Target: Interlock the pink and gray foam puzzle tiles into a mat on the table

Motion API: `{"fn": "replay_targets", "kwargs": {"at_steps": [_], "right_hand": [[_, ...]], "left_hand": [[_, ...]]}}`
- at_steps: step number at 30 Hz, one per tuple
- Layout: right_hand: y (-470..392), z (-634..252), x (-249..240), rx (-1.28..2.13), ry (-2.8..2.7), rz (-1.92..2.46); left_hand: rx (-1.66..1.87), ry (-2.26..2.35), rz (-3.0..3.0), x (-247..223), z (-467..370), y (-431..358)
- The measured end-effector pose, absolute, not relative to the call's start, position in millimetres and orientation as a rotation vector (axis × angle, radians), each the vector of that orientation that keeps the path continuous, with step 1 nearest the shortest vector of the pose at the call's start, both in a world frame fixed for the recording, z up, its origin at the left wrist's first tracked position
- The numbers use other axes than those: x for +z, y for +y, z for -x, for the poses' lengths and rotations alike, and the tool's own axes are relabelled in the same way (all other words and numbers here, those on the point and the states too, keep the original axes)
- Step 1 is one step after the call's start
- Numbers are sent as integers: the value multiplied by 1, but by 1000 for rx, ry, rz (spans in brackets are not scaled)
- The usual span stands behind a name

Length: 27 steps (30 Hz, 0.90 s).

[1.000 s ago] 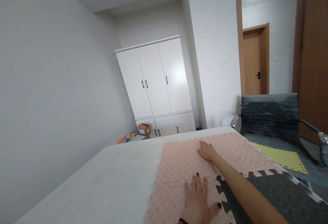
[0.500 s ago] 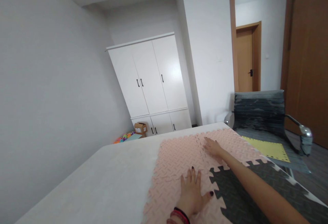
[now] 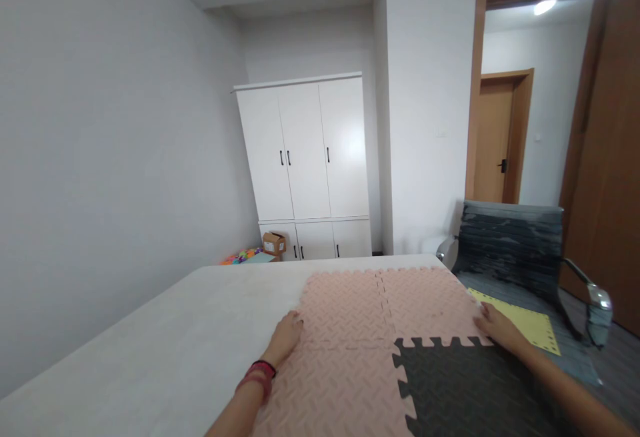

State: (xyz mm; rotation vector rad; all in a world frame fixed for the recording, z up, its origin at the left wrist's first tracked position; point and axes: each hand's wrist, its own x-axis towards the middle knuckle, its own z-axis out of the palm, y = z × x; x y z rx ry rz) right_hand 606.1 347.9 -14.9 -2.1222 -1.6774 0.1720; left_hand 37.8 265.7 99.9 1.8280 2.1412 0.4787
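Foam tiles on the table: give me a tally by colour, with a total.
Pink tiles: 3
Black tile: 1
Total: 4 in view; the near side runs out of the picture.

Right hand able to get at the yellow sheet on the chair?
Likely yes. Right hand is at the edge of the pink mat; nothing visible blocks the yellow sheet, though the chair seat looks lower.

A dark chair (image 3: pixel 509 240) stands before a wooden doorframe (image 3: pixel 477 90); a white cabinet (image 3: pixel 306 150) stands farther left.
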Motion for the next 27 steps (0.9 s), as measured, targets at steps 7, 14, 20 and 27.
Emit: {"fn": "replay_targets", "kwargs": {"at_steps": [7, 14, 20, 27], "right_hand": [[363, -618, -42, 398, -1684, 1947], [363, -621, -45, 403, -1663, 1902], [362, -618, -41, 300, -1715, 1929], [363, -614, -36, 231, -1770, 1908]], "left_hand": [[403, 2206, -1901, 71, -34, 280], [354, 2219, -1953, 56, -32, 296], [293, 2250, -1965, 36, -33, 309], [262, 2234, -2035, 36, -29, 310]]}}
